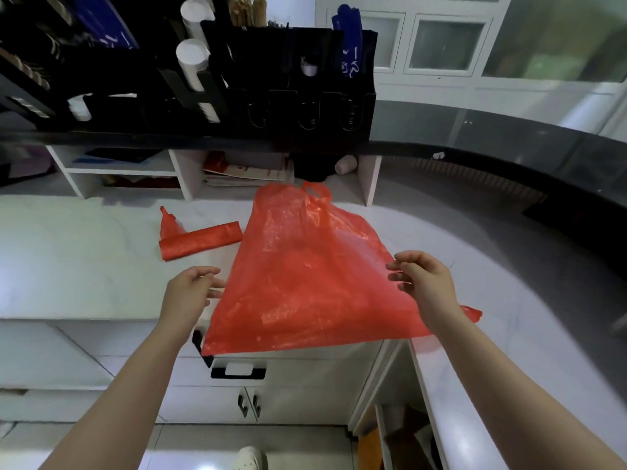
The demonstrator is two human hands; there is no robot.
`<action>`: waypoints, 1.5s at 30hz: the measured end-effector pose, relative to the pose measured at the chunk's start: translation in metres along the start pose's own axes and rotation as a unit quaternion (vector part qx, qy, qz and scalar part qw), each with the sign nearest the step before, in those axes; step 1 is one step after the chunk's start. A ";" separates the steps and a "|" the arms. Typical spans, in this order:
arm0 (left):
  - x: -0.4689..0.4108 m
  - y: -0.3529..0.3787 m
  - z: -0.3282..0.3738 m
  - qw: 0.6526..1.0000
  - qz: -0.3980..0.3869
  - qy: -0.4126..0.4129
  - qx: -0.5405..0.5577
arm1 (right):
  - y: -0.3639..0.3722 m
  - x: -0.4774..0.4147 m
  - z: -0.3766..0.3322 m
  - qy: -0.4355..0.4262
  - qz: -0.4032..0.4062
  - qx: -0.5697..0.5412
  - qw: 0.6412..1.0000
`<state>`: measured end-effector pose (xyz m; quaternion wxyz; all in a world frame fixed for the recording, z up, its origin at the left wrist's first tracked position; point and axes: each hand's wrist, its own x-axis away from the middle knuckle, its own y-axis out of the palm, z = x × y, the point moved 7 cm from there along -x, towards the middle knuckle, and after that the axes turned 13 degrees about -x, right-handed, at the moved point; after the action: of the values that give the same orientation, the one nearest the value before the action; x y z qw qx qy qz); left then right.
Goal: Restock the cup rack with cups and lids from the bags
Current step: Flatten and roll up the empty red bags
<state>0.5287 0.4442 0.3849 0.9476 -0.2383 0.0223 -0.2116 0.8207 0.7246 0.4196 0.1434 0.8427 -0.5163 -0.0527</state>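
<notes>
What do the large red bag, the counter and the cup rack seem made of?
Large red bag: thin translucent plastic film, crinkled, glossy highlights. Counter: white, smooth, faintly veined, perhaps marble or laminate. Cup rack: black rigid panels, likely plastic or acrylic; unclear.

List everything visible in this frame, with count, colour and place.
large bag: one, red, over the counter, past its front edge
rolled bag: one, red, on the counter, left of it
cup rack: one, black, upper ledge
cup stacks: at least two, white, in the rack
counter: one, white, under the bags
shoe: one, white, floor below
left hand: one, beside the large bag's left edge
right hand: one, at its right edge, grip unclear
</notes>
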 end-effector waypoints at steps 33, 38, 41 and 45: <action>-0.216 0.144 0.046 0.957 -0.279 -0.007 0.080 | 0.153 -0.243 0.017 0.054 -0.118 0.300 0.945; -0.215 0.157 0.045 0.951 -0.303 -0.002 0.057 | 0.106 -0.251 0.008 0.026 -0.062 0.203 0.977; -0.220 0.155 0.044 0.961 -0.273 0.006 0.046 | 0.073 -0.249 0.003 0.021 -0.010 0.154 0.988; -0.230 0.147 0.048 0.972 -0.229 0.004 0.058 | 0.044 -0.244 0.010 0.028 0.008 0.143 0.989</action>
<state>0.3838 0.6771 0.3460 0.8860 -0.1810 -0.0414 -0.4250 0.6683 0.9203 0.4085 0.0363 0.8514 -0.5212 0.0470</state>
